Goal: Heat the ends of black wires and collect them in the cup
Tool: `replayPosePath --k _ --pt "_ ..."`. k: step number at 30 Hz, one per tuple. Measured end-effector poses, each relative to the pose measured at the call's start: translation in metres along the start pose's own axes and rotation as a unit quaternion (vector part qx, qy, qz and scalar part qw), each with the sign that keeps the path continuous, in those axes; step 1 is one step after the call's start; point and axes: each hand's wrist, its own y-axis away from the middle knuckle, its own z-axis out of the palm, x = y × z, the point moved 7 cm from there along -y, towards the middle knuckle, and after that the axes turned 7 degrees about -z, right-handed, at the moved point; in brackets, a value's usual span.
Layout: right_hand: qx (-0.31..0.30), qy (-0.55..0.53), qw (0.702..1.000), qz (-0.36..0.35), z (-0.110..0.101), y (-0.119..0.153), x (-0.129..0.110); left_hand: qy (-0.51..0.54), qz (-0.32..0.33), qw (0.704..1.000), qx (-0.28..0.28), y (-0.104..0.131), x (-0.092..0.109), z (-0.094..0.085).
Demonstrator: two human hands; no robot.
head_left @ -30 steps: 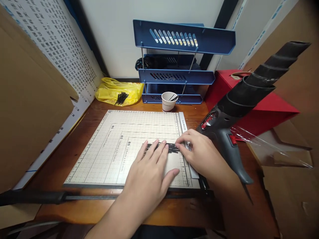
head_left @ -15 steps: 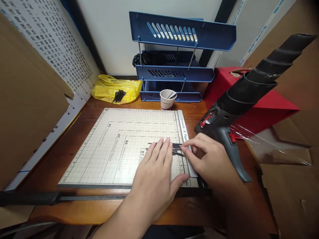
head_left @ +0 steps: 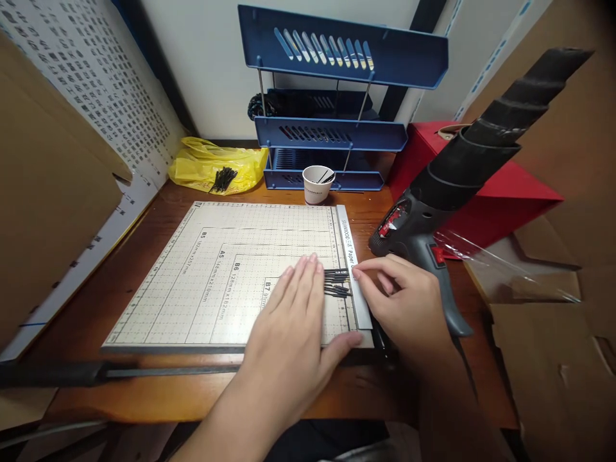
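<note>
Thin black sticks or tubes (head_left: 337, 288) lie side by side on the cream grid board of a paper trimmer (head_left: 158, 301). My left hand (head_left: 291, 314) rests flat over them, its fingers straight and together, hiding their left parts. Their right ends point toward the pale metal strip (head_left: 359, 308) along the trimmer's right edge. At that strip, thumb and forefinger of my right hand (head_left: 402, 298) are pinched beside the ends; whatever is between the fingertips is too small to make out. The trimmer's long blade arm with its black handle (head_left: 62, 374) extends along the near side.
Behind the board stand a paper cup (head_left: 316, 189) holding black pieces and a blue tiered tray rack (head_left: 332, 136). A yellow bag (head_left: 192, 168) with a black bundle lies back left. A black-grey power tool with stepped nozzle (head_left: 471, 160) leans by a red box (head_left: 510, 199) at right.
The whole view has shifted slightly. My left hand now covers the left ends of the black pieces, which showed before. The right hand's fingertips have moved slightly right, onto the metal strip.
</note>
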Motion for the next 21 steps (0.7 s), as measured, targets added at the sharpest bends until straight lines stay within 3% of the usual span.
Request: replayPosePath --k 8,15,21 --pt "-0.006 -0.017 0.999 0.029 0.001 0.003 0.007 0.019 0.002 0.999 -0.032 -0.005 0.012 0.012" --pt "-0.007 -0.015 0.999 0.039 0.001 0.003 0.008 0.001 -0.029 0.999 0.015 -0.008 -0.001 -0.004" --pt "-0.007 -0.029 0.998 0.049 0.002 0.005 0.01 0.014 -0.007 1.0 -0.006 -0.005 -0.003 -0.002"
